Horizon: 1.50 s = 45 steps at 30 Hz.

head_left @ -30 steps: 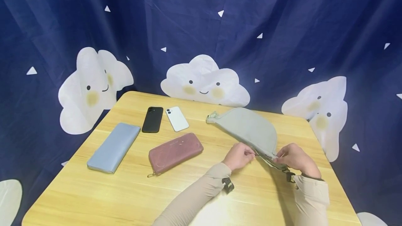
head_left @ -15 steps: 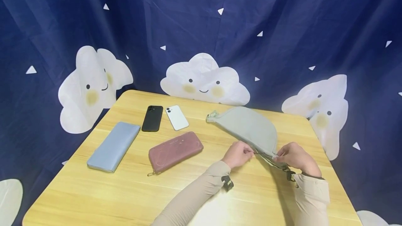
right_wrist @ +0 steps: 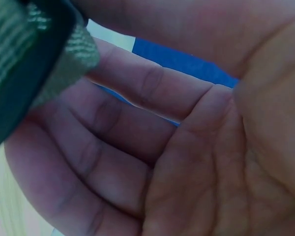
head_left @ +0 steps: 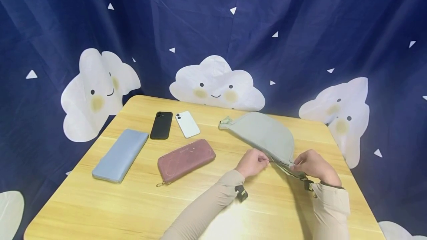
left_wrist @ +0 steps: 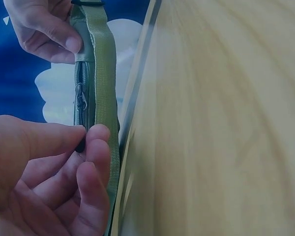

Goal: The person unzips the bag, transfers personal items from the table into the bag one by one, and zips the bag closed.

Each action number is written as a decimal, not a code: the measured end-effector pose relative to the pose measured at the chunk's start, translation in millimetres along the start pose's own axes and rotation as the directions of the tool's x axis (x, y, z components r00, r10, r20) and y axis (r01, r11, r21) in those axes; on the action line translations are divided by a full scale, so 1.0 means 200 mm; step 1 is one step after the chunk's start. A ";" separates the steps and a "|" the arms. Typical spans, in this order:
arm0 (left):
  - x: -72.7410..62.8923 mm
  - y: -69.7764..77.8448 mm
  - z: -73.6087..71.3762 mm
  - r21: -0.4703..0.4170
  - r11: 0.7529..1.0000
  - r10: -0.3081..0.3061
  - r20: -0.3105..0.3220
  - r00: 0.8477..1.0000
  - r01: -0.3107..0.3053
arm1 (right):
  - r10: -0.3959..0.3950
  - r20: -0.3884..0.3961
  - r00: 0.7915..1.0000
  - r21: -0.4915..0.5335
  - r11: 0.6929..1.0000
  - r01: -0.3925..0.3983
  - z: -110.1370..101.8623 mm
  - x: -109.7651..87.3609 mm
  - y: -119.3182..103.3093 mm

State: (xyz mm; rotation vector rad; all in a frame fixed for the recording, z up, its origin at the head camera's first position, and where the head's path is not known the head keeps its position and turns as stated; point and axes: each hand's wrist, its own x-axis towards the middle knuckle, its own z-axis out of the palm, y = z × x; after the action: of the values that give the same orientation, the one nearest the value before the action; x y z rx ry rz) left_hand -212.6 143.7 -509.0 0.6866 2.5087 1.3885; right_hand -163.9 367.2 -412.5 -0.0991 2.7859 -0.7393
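Observation:
A pale grey-green waist bag [head_left: 261,134] lies toward the right back of the table, its zip edge facing me. My left hand [head_left: 252,163] pinches the dark zipper pull [left_wrist: 80,145] between thumb and forefinger. The zipper slider [left_wrist: 80,98] sits on the zip just beyond those fingertips, near the bag's end. At that right end my right hand [head_left: 315,166] pinches the bag's corner between thumb and fingers. A green webbing strap [left_wrist: 104,78] runs along beside the zip. In the right wrist view a dark buckle [right_wrist: 44,64] blocks the fingertips.
Left of the bag lies a mauve zip wallet [head_left: 186,159]. Behind it are a white phone [head_left: 188,124] and a black phone [head_left: 161,125]. A light blue long wallet [head_left: 121,155] is at the left of the wooden table [head_left: 110,210]. A dark blue curtain [head_left: 200,17] hangs behind.
Both hands keep their grip at the zip end and have barely moved. The left hand shifts very slightly left with the zipper pull. The head view tilts up a little.

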 end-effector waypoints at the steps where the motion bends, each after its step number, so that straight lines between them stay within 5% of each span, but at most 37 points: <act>1: 0.00 0.00 0.00 -0.001 1.000 -0.002 0.000 1.000 0.002 | -0.001 0.001 1.000 0.000 1.000 0.001 0.00 0.00 0.00; 8: 0.00 -0.01 0.00 -0.041 0.999 -0.024 0.020 1.000 0.025 | 0.001 0.007 1.000 0.006 1.000 -0.001 0.01 0.00 0.01; 15: 0.00 -0.02 -0.01 -0.179 0.982 -0.041 0.084 0.996 0.055 | -0.013 0.010 1.000 0.011 1.000 0.013 0.00 0.00 0.01; 18: 0.02 -0.04 -0.02 -0.317 0.941 -0.079 0.134 0.988 0.118 | -0.018 0.011 1.000 0.014 1.000 0.017 -0.01 0.00 0.00; 21: 0.03 -0.06 -0.02 -0.448 0.871 -0.128 0.188 0.974 0.201 | -0.014 0.014 1.000 0.016 1.000 0.014 -0.01 0.00 -0.01; 25: 0.04 -0.08 -0.02 -0.520 0.813 -0.157 0.239 0.958 0.263 | -0.011 0.021 1.000 0.022 1.000 0.011 -0.01 -0.01 -0.01; 37: 0.02 -0.07 -0.05 -0.615 0.711 -0.190 0.297 0.936 0.340 | -0.016 0.029 0.999 0.035 0.999 0.015 0.00 -0.01 0.00; 45: 0.02 -0.08 -0.05 -0.629 0.696 -0.200 0.293 0.935 0.346 | -0.003 0.038 0.999 0.036 0.999 0.002 0.00 -0.01 0.00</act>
State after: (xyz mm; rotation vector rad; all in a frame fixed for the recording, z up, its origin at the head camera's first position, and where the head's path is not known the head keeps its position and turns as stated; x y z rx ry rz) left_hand -224.6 132.0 -516.3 0.2578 1.6527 1.8237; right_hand -162.5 368.1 -412.5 -0.1090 2.7358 -0.7792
